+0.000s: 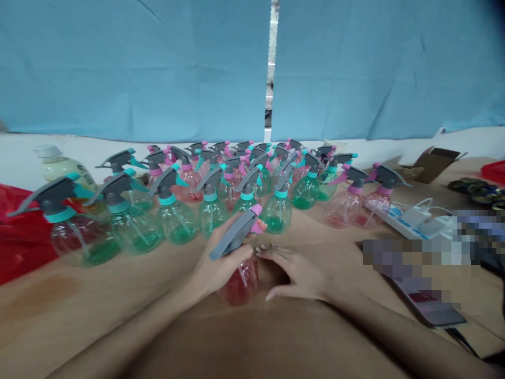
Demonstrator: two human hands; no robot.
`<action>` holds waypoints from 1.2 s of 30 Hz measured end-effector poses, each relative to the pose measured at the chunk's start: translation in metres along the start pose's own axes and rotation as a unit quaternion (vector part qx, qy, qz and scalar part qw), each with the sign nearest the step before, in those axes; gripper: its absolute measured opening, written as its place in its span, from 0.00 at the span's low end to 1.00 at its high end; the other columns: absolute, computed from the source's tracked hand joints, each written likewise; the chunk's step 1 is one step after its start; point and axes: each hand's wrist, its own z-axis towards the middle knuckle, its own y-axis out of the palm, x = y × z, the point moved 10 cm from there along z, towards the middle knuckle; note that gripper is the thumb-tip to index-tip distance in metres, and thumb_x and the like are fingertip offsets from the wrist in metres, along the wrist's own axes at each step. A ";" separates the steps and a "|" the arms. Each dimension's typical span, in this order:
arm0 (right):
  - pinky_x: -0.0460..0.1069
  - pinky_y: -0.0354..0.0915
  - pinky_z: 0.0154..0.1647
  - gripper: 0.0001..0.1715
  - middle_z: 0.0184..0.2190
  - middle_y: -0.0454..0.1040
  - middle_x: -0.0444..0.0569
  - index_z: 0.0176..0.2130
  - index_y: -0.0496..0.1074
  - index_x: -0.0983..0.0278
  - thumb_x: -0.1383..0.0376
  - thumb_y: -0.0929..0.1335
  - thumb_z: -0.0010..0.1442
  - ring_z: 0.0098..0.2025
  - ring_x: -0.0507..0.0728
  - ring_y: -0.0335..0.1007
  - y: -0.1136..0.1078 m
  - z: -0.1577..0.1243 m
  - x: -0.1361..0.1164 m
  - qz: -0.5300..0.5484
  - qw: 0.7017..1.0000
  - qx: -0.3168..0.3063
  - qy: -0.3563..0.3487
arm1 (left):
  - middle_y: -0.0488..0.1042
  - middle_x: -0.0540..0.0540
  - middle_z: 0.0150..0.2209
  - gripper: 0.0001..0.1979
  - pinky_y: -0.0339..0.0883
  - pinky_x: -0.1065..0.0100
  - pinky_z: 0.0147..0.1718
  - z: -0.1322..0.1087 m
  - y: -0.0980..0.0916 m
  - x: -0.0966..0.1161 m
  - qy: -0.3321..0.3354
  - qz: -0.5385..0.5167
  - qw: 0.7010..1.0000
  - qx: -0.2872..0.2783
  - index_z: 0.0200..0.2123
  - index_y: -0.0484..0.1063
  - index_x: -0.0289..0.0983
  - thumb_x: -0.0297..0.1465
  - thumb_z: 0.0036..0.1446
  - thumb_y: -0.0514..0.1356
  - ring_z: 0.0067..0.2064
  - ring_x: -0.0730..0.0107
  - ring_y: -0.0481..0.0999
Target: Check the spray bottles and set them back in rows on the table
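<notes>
A pink spray bottle (239, 287) with a grey trigger head and pink nozzle stands on the table close in front of me. My left hand (221, 266) is wrapped round its neck, just under the trigger head. To the right of the bottle, my right hand (302, 273) is open, fingers stretched out toward the bottle and thumb apart; whether its fingertips touch the bottle I cannot tell. Just beyond my hands stands a row of green spray bottles (175, 226) with turquoise collars. Two pink spray bottles (342, 209) stand together at the right end.
Several more spray bottles crowd behind the front row, before a blue curtain (197, 68). On the left are a large pale bottle (65, 168) and a red plastic bag (19, 231). A power strip (402, 223), a phone (434, 302) and an open cardboard box (436, 168) lie right.
</notes>
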 end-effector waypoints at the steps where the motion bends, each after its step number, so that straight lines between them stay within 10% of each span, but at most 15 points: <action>1: 0.62 0.55 0.62 0.48 0.60 0.64 0.56 0.60 0.59 0.61 0.41 0.70 0.48 0.62 0.64 0.58 0.000 0.000 0.000 0.003 1.000 0.002 -0.002 | 0.70 0.53 0.25 0.17 0.66 0.69 0.25 0.000 0.001 0.001 0.007 -0.003 1.000 -0.005 0.39 0.72 0.42 0.26 0.43 0.55 0.27 0.69 0.69; 19: 0.60 0.54 0.63 0.42 0.59 0.64 0.54 0.58 0.64 0.62 0.44 0.68 0.52 0.62 0.61 0.58 0.001 0.003 0.000 -0.012 0.999 0.004 -0.036 | 0.75 0.49 0.40 0.20 0.69 0.66 0.37 0.000 0.008 0.001 -0.001 -0.017 0.999 -0.027 0.45 0.70 0.44 0.25 0.48 0.55 0.37 0.67 0.76; 36: 0.60 0.53 0.64 0.41 0.60 0.63 0.52 0.59 0.63 0.61 0.44 0.67 0.53 0.63 0.61 0.55 0.003 0.002 0.002 -0.022 0.999 -0.002 -0.037 | 0.59 0.56 0.21 0.05 0.55 0.72 0.19 0.000 0.000 0.003 -0.007 0.025 1.000 -0.005 0.26 0.66 0.40 0.26 0.42 0.54 0.21 0.75 0.59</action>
